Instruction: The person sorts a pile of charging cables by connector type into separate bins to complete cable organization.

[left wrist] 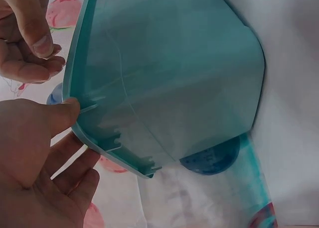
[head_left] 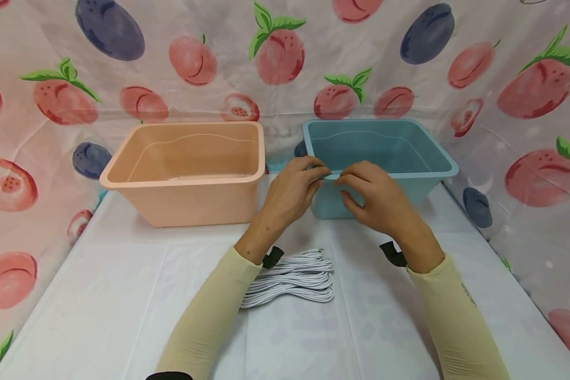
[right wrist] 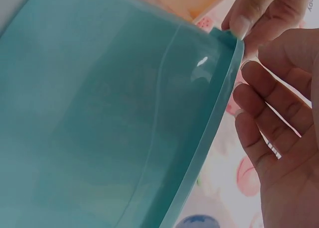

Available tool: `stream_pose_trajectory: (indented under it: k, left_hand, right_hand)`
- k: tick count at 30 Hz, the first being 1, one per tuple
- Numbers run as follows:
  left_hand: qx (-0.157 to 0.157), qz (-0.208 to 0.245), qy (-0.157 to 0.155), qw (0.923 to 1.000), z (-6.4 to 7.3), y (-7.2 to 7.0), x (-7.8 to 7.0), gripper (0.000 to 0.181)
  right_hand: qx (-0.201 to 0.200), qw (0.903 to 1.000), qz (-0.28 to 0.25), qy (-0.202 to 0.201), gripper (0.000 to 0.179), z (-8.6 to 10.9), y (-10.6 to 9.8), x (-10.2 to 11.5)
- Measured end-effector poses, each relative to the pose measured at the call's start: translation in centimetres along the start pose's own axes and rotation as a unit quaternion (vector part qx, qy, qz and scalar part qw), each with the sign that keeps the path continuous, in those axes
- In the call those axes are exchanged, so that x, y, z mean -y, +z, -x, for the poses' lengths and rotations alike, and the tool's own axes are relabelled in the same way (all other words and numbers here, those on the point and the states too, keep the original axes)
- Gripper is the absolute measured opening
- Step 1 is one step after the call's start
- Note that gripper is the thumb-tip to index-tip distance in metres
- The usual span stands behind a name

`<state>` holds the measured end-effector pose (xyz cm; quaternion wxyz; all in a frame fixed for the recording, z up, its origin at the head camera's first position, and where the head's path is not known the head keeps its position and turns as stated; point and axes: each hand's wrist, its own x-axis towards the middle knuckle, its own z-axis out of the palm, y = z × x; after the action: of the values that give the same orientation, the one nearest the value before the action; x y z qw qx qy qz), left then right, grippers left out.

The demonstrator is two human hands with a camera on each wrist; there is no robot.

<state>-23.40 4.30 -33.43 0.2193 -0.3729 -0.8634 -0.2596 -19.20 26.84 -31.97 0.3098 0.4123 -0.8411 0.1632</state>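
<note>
A blue-green plastic bin point(head_left: 331, 208) stands upright at the back right. My left hand point(head_left: 292, 187) is at the bin's near left corner. In the left wrist view, the left thumb point(left wrist: 65, 113) lies on the rim and the fingers point(left wrist: 75, 173) bend beneath it, gripping the edge. Beside it, my right hand point(head_left: 377, 200) hovers by the front rim with loosely bent fingers. The right wrist view shows these fingers point(right wrist: 254, 133) just off the rim, holding nothing. A bundle of white cable point(head_left: 294, 279) lies on the table below my wrists.
An orange-peach bin point(head_left: 204, 203) stands at the back left, a narrow gap from the blue-green one. Both are on a white-covered table point(head_left: 109, 295). Fruit-printed cloth point(head_left: 237, 58) hangs behind and along the sides.
</note>
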Motion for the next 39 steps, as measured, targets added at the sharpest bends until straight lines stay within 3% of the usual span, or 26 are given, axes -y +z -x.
stream_pose_trajectory:
  k: [15, 39]
  left_hand:
    - [-0.004, 0.000, 0.004, 1.0000, 0.0, 0.2, 0.1, 0.024]
    - [0.002, 0.002, 0.002, 1.0000, 0.1, 0.0, 0.1, 0.025]
  right_hand:
    - [0.014, 0.9981, -0.030, -0.053, 0.020, -0.4, 1.7, 1.1]
    - [0.096, 0.9894, -0.043, -0.099, 0.029, -0.1, 4.5, 2.5]
